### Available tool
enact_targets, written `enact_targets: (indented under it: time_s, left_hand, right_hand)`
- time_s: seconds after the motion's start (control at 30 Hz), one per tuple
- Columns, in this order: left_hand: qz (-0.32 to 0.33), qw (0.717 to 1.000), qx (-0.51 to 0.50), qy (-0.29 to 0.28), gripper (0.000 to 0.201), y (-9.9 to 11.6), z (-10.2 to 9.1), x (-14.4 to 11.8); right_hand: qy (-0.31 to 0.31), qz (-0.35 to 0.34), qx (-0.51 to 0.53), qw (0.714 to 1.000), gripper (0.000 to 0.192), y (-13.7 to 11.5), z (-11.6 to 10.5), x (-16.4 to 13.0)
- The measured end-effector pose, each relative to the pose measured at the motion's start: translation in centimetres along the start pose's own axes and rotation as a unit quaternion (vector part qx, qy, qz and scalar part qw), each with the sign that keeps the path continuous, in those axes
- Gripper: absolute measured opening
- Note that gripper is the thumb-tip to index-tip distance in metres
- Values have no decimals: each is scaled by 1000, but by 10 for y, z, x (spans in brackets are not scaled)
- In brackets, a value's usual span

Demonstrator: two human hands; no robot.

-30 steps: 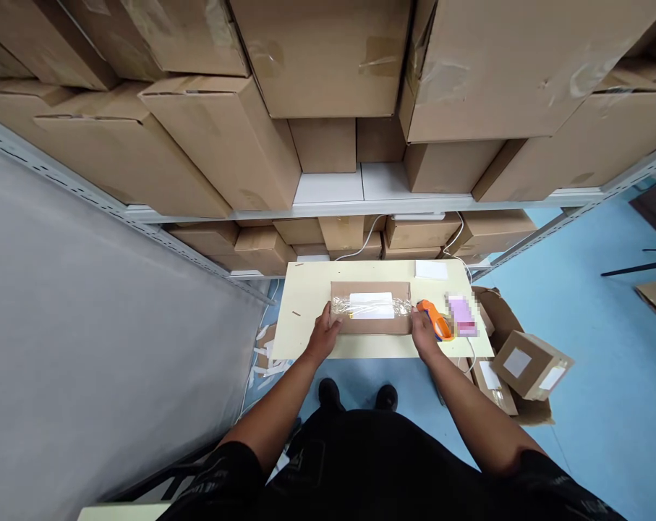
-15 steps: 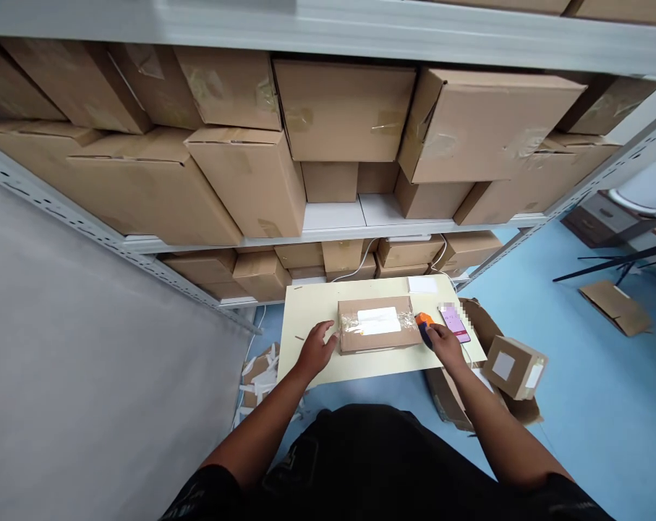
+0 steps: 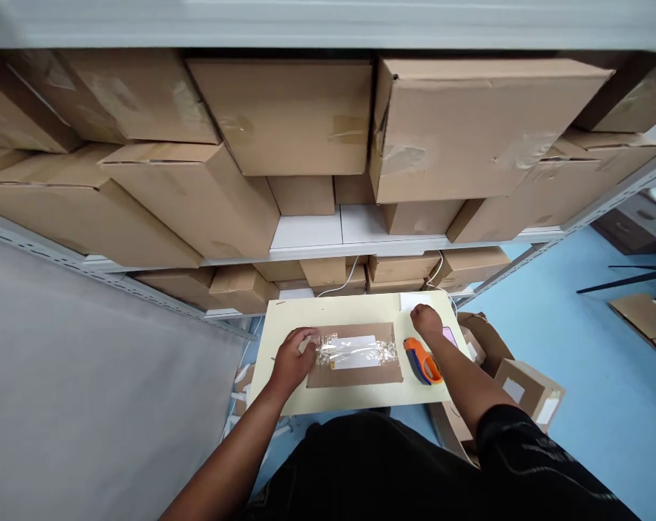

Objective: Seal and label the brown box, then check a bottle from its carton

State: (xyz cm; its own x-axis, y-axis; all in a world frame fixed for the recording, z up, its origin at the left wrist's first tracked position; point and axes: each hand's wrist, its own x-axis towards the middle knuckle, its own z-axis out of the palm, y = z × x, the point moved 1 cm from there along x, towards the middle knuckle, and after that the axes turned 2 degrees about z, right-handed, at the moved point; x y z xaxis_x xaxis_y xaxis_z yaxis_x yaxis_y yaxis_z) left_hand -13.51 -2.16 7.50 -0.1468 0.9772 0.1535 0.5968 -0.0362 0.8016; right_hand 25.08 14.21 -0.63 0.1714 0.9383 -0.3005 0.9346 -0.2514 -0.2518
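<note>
Metal shelving (image 3: 360, 250) fills the far half of the view and is packed with large cardboard cartons (image 3: 284, 116). Below it, a pale yellow table (image 3: 284, 318) is seen, on which a flat brown parcel (image 3: 354, 369) lies at the centre, its top crossed by a crinkled band of clear tape (image 3: 354, 351) laid over a white label (image 3: 354, 352). An open carton (image 3: 484, 340) on the blue floor, right of the table, is partly hidden by the right forearm, so its contents cannot be told; a smaller labelled box (image 3: 528, 391) is propped just right of it. The left hand (image 3: 292, 358) is laid at the parcel's left end, fingers loosely curled and touching the tape's edge. The right hand (image 3: 426, 323) is placed beyond the parcel's far right corner, fingers bent downward by a white sheet (image 3: 409, 300); whether anything is gripped cannot be told. An orange tape dispenser (image 3: 422, 359) rests free just right of the parcel, near the right wrist.
</note>
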Motion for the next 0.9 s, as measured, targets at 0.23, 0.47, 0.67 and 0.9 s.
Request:
enact_targets:
  time_s: [0.23,0.47,0.67,0.9]
  left_hand:
    - [51,994,82,-56,27,49,43,16]
    - [60,990,116,-51,24,53,62,28]
    - [106,986,110,-67,24,65,79,49]
    - [132,983,93,-90,26,80,101,70]
  right_hand:
    - [-50,-20,-58,997,48,0,40,65]
    - [-71,-100,-147,981,39,1,52,72]
    - [-86,-101,-147,980,36,7,54,73]
    - [-57,-119,-133,982,39,10,59,79]
